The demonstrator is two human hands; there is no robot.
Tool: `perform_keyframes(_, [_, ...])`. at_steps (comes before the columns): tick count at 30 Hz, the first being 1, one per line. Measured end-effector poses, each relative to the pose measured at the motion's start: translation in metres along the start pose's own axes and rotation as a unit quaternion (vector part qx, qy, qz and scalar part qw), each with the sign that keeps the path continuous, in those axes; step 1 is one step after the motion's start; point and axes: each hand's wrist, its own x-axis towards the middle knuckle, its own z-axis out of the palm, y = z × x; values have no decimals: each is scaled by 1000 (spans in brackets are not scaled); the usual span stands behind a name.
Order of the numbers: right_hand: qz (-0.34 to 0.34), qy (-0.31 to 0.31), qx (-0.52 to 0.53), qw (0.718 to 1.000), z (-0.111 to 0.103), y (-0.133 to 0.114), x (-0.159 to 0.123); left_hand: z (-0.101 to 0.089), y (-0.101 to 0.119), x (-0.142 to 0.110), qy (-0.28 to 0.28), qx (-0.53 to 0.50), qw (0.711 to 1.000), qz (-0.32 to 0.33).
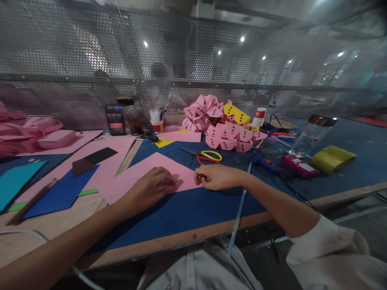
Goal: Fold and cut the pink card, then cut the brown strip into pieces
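A flat pink foam or paper sheet (130, 181) lies in front of me on the blue work surface. My left hand (154, 183) rests over its near edge, fingers bent and closed on that edge, thumb partly hidden. At the sheet's right corner my right hand (216, 176) is closed, thumb and forefinger pinched together there. Just beyond my right hand are scissors (210, 156) with one yellow and one red handle, lying with the blades pointing left. The blue stick (238, 213) near my right wrist slants down over the table edge.
A heap of folded pink pieces with dark dots (214, 121) stands behind the scissors. To the right lie a blue glue gun (266, 164), a magenta tool (299, 166), a yellow roll (332, 158) and a clear bottle (311, 135). Leftward are blue offcuts (62, 195) and a pencil-like stick (32, 201).
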Motion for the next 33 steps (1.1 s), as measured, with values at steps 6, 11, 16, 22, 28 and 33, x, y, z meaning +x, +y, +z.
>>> perform_keyframes(6, [-4, -12, -2, 1000, -5, 3, -4, 1, -2, 0, 2, -6, 1000, -3])
perform_keyframes(11, [1, -25, 0, 1000, -10, 1, -7, 2, -2, 0, 9, -11, 1000, -1])
perform_keyframes(16, [10, -31, -18, 999, -12, 0, -8, -1, 2, 0, 0, -4, 1000, -3])
perform_keyframes(22, [17, -50, -26, 998, -15, 5, -10, 1, -3, 0, 0, -7, 1000, 1])
perform_keyframes(28, [41, -66, -24, 997, -18, 5, -11, 1, -3, 0, 2, -16, 1000, -1])
perform_keyframes(33, [35, -80, -23, 996, -22, 7, -13, -1, 2, 0, 1, -14, 1000, -14])
